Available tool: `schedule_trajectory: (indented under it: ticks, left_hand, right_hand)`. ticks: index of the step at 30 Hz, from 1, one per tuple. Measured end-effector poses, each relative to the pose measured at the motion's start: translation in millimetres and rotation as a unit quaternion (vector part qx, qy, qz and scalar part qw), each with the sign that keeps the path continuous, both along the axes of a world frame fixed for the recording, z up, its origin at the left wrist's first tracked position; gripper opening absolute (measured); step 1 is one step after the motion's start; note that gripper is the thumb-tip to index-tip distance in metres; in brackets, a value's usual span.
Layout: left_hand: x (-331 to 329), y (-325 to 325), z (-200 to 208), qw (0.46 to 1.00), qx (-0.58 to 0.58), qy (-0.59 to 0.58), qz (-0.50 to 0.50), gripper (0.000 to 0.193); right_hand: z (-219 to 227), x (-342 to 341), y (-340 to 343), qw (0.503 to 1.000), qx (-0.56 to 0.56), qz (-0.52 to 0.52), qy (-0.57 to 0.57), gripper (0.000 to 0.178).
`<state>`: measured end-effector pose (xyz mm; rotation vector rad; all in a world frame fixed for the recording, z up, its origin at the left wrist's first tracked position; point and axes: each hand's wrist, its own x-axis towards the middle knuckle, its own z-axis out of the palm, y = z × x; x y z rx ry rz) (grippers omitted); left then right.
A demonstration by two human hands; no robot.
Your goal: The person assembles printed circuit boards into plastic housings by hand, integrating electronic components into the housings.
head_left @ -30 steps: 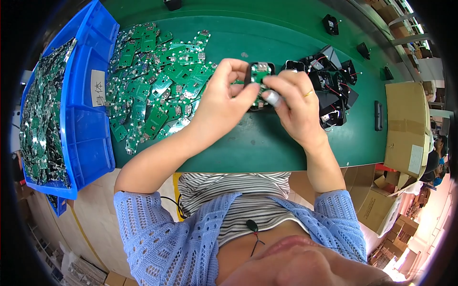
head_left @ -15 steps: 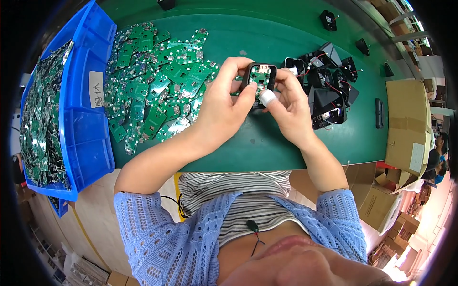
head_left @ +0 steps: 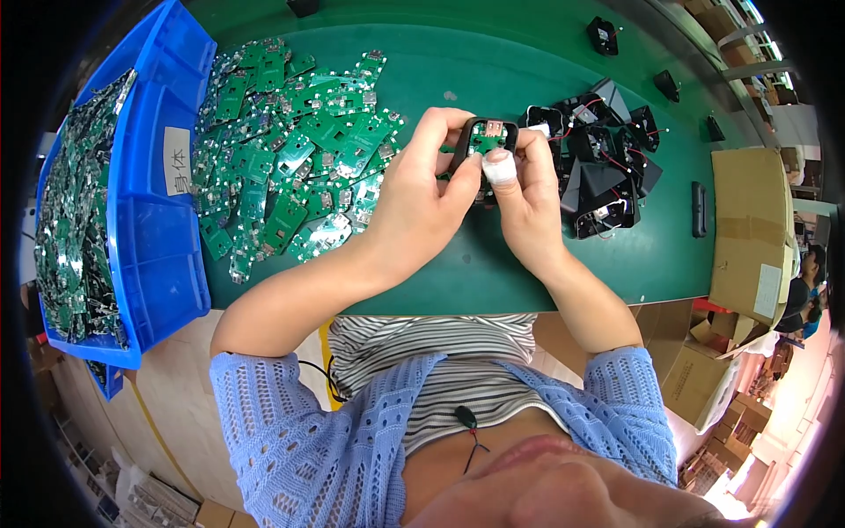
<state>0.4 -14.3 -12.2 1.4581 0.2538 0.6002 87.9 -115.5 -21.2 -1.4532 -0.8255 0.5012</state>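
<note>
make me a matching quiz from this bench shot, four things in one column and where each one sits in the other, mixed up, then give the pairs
Things:
1. black housing with a green board
2. loose pile of green circuit boards
3. blue bin
4. heap of black housings

Places:
A. on the green mat just right of the hands
B. at the far left edge of the bench, filled with boards
C. held between the left hand and the right hand
D. spread on the mat between the bin and the hands

Pairs: 1-C, 2-D, 3-B, 4-A
</note>
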Motion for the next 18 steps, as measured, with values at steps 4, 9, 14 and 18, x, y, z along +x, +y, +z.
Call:
schedule_trajectory:
  ticks: [4, 9, 14, 18]
  left_hand:
    - [0.2, 0.3, 0.2, 1.000, 0.013, 0.004, -0.002, 0.025]
    - [4.9, -5.5, 4.2, 0.999, 0.030, -0.006, -0.006, 0.025]
    - [19.0, 11.7, 11.5, 0.999, 0.013, -0.001, -0.032, 0.027]
    - [69.1, 75.9, 27.3, 0.983, 0.126, 0.129, 0.029, 0.036]
  right_hand:
    - [-3.0, -1.8, 3.6, 0.999, 0.015, -0.022, -0.038, 0.019]
    - [-2.1, 3.7, 3.2, 0.998, 0.047, -0.026, -0.039, 0.014]
    - [23.0, 21.3, -13.5, 0.997, -0.075, 0.011, 0.012, 0.032]
    - [67.2, 96.7, -16.6, 0.974, -0.090, -0.091, -0.190, 0.034]
